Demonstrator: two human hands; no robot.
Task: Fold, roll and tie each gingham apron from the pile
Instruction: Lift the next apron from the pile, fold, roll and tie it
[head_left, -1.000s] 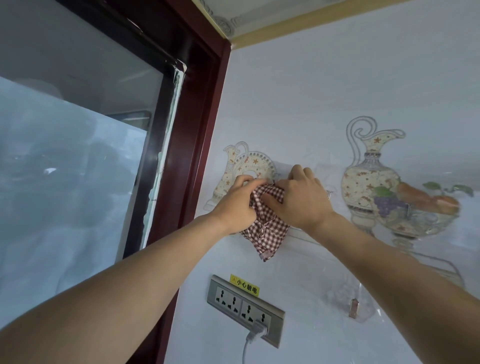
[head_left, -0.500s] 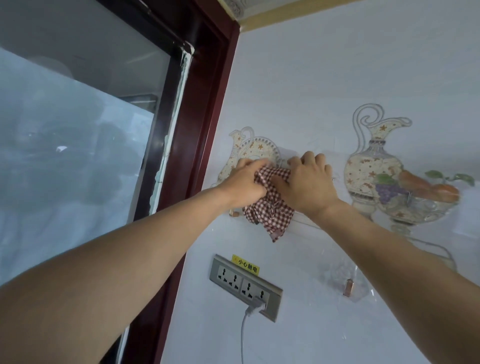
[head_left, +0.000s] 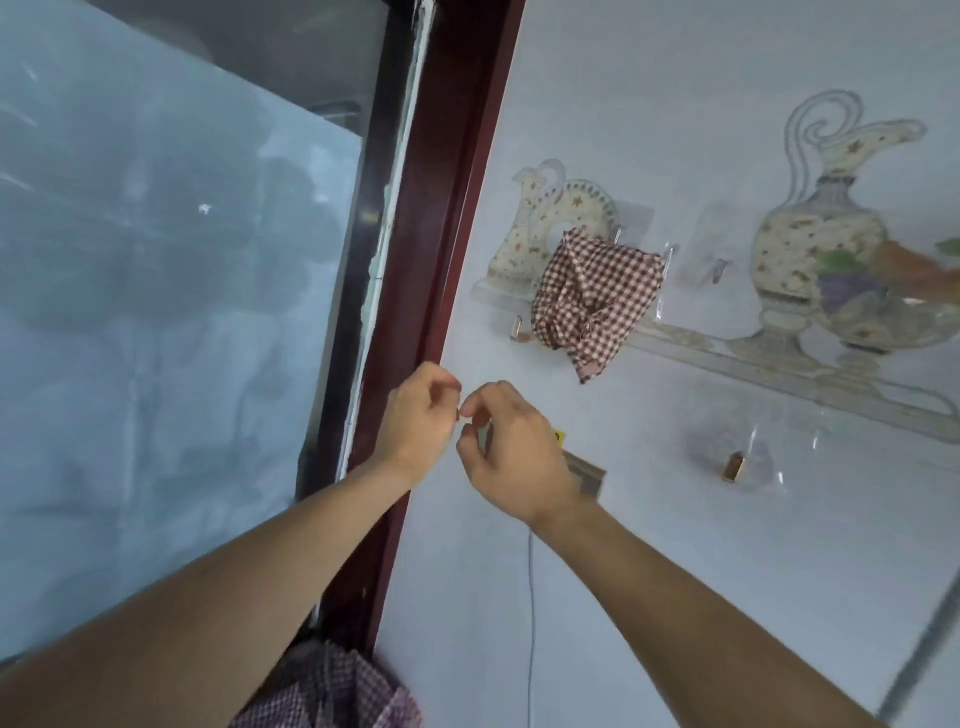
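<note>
While both hands (head_left: 460, 415) hang empty, fingers loosely curled, the next apron (head_left: 332, 691) should be gathered squarely.

A dark red door frame (head_left: 447, 218) borders frosted glass (head_left: 156, 312) at left; jug decals (head_left: 815, 244) and a small brass hook (head_left: 734, 466) mark the white wall (head_left: 675, 571) at right.

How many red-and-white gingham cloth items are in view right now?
2. One tied red-and-white gingham bundle hangs on the tiled wall beside the window frame; more gingham cloth lies at the bottom edge, partly hidden by the left forearm.
</note>
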